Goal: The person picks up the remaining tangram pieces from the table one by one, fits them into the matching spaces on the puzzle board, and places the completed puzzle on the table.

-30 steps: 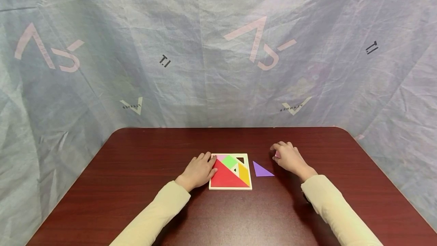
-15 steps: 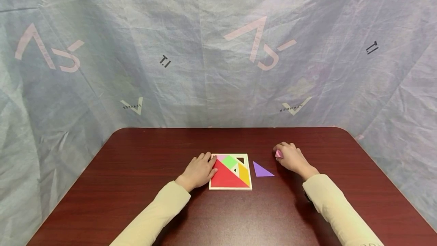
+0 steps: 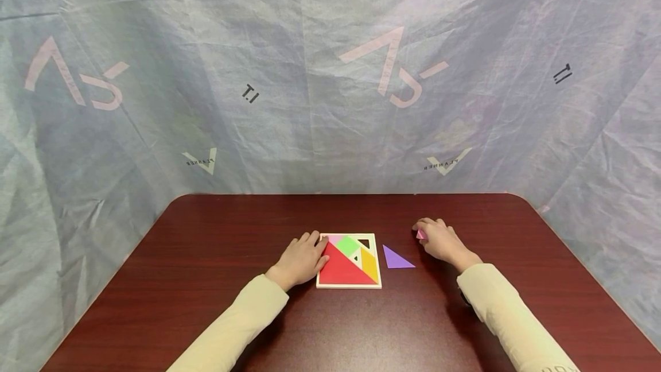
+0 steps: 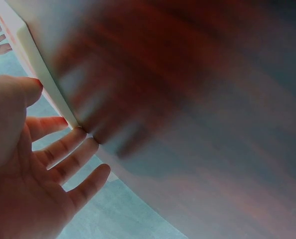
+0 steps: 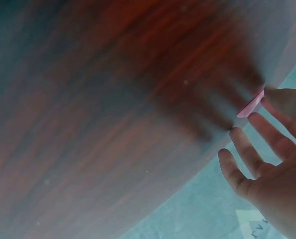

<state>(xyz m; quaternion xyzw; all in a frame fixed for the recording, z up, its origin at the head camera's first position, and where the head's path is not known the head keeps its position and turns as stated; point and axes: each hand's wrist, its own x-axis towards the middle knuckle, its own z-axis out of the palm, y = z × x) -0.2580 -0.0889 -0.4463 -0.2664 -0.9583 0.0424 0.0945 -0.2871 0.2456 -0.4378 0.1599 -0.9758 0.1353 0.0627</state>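
Note:
In the head view my left hand (image 3: 300, 259) rests on the left edge of a white square tangram tray (image 3: 349, 286), its fingers loosely extended. Set in the tray are a large red triangle (image 3: 341, 268), a pink piece partly under my fingers, a green square (image 3: 348, 245) and a yellow parallelogram (image 3: 368, 263). Two uncovered white areas show dark triangular marks. My right hand (image 3: 440, 239) pinches a small pink triangle (image 3: 420, 235) between thumb and fingers, low over the table. In the right wrist view, the pink triangle (image 5: 250, 105) touches thumb and fingertips.
A purple triangle (image 3: 396, 258) lies flat on the dark red wooden table (image 3: 330, 326), between the tray and my right hand. Beyond the table's far edge hangs a grey fabric backdrop (image 3: 289, 119) with printed letters.
My right hand has shifted slightly to the right, and more of the pink triangle's face shows in its pinch. My left hand and the tray stay where they were.

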